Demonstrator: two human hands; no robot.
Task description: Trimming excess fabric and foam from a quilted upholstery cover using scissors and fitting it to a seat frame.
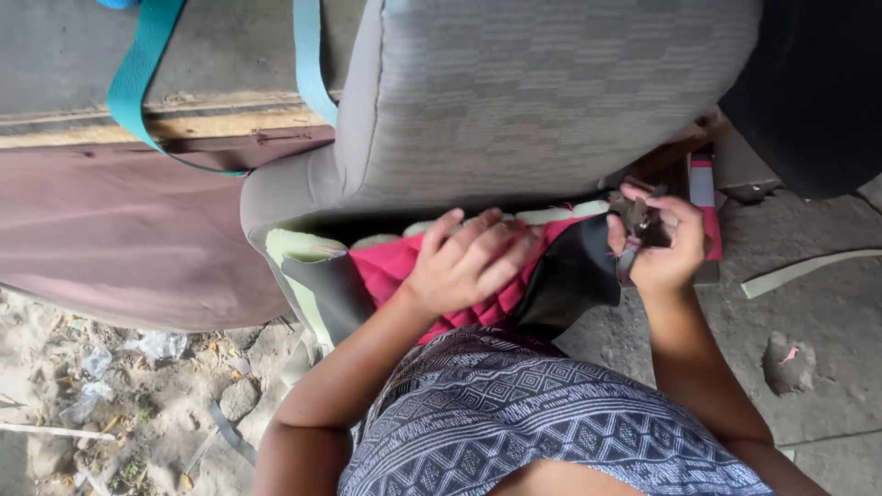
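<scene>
A grey fabric car seat (pixel 514 101) stands in front of me. Below it a red quilted cover (pixel 390 266) with black trim (pixel 570 276) lies over pale foam (pixel 294 248). My left hand (pixel 469 262) rests flat on the red cover, fingers spread. My right hand (pixel 657 243) is closed around a small dark metal tool (pixel 641 220), held at the right end of the black trim. Exactly what kind of tool it is I cannot tell. My patterned blue-grey garment (pixel 533 422) fills the bottom of the view.
A teal strap (pixel 138 73) hangs at upper left over a mauve cloth (pixel 119 239). Sandy ground with litter (pixel 119 395) lies at lower left. Concrete floor (pixel 818 312) with a pale strip (pixel 799 271) is at right. A pink-and-white box (pixel 706 184) stands behind my right hand.
</scene>
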